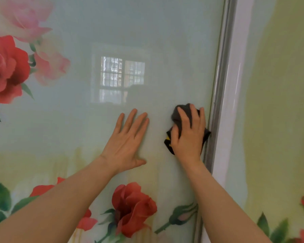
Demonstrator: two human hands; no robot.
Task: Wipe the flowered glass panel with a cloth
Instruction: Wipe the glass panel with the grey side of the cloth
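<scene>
At centre right of the frame, the right hand (189, 133) presses a crumpled dark grey cloth (176, 118) against the glossy pale-green glass panel printed with red and pink roses (95, 32), fingers curled over it, just beside the grey metal frame strip (218, 85). The left hand (128, 142) lies flat on the glass, fingers straight and spread, holding nothing.
</scene>
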